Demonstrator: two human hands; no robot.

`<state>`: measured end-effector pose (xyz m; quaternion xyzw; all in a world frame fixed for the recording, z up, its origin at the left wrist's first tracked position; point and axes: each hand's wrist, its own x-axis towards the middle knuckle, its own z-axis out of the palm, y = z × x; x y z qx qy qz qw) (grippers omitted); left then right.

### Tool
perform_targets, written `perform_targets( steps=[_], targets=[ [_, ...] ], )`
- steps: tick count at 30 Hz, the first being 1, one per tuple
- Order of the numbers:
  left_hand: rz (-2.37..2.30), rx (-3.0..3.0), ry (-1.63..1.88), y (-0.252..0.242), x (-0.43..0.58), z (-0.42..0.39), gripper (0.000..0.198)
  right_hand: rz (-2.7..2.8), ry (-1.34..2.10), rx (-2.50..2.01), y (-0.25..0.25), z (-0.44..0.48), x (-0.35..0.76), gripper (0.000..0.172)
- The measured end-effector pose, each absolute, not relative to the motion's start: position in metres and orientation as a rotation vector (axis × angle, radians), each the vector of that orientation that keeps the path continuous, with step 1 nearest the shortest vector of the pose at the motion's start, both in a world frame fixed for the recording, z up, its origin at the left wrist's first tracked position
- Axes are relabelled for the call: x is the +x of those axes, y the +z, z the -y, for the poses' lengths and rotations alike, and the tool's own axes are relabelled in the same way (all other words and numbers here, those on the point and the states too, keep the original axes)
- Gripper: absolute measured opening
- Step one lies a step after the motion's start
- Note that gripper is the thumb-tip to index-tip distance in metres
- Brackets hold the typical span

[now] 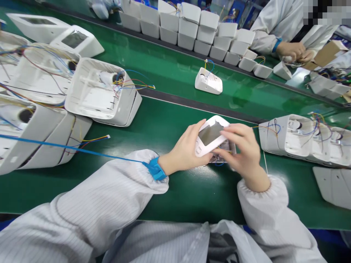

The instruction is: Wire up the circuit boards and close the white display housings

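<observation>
While the left hand (185,148) and right hand (245,148) pinch its sides, the panel (211,133) slants lengthwise away rightward, overlapping a wired case (219,158) nearer the right.

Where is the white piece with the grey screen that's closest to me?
In the head view, the white screened piece is just right of centre, held in the left hand, with the right hand at its right side.
</observation>
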<state>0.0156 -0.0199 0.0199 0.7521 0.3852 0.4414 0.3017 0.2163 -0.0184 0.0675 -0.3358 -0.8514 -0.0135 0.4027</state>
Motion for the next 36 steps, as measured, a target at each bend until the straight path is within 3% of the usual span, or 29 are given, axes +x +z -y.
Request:
perform_targets(
  steps=[3,5,8,16,20,24,32,36],
  targets=[
    [-0.888,1.937,1.33,0.013,0.014,0.013,0.104,1.876,0.1,-1.04,0.057,-0.006,0.23,0.036],
    [-0.803,1.896,1.376,0.01,0.013,0.009,0.101,1.859,0.26,-1.205,0.047,-0.037,0.234,0.032],
    [-0.675,1.848,1.383,0.01,0.012,0.006,0.096,2.0,0.519,-1.391,0.038,-0.103,0.228,0.043],
    [-0.54,1.837,1.34,0.013,0.01,0.005,0.099,2.534,0.11,-1.487,0.04,-0.214,0.166,0.07],
    [-0.557,1.828,1.359,0.014,0.01,0.004,0.101,2.483,-0.057,-1.614,0.037,-0.214,0.145,0.047],
    [-0.534,1.802,1.401,0.013,0.012,0.004,0.102,2.425,-0.006,-1.537,0.046,-0.201,0.135,0.025],
    [-0.522,1.805,1.343,0.012,0.012,0.007,0.101,2.774,0.283,-0.805,0.066,-0.131,0.124,0.014],
    [-0.483,1.757,1.321,0.01,0.012,0.007,0.096,2.492,0.416,-0.998,0.066,-0.097,0.154,0.014]
  ],
)
